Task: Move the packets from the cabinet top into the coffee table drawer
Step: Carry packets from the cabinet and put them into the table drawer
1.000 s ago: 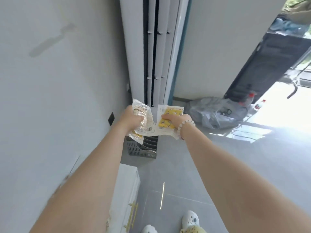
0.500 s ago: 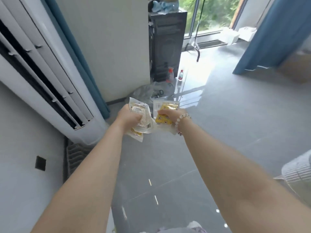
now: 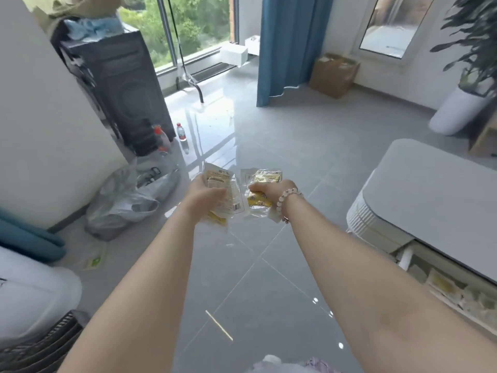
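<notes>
My left hand (image 3: 205, 195) grips a bunch of clear packets (image 3: 227, 193) with pale and yellow print, held out in front of me at chest height. Beside it my right hand (image 3: 265, 190), with a bead bracelet at the wrist, grips yellow packets (image 3: 262, 184). The two bundles nearly touch. At the right stands the grey-topped coffee table (image 3: 430, 195). Its drawer (image 3: 454, 290) is pulled open below the top and holds several packets. The cabinet is out of view.
A grey tiled floor (image 3: 242, 278) lies between me and the table. A plastic bag (image 3: 126, 203) and two bottles (image 3: 172, 135) sit by a black speaker (image 3: 118, 87) at the left. A blue curtain (image 3: 285, 44), a cardboard box (image 3: 333, 74) and a potted plant (image 3: 465, 76) stand beyond.
My view has swung right from the wall and the standing air conditioner into the room; the coffee table and its open drawer have come into sight. Both hands hold the packets as before.
</notes>
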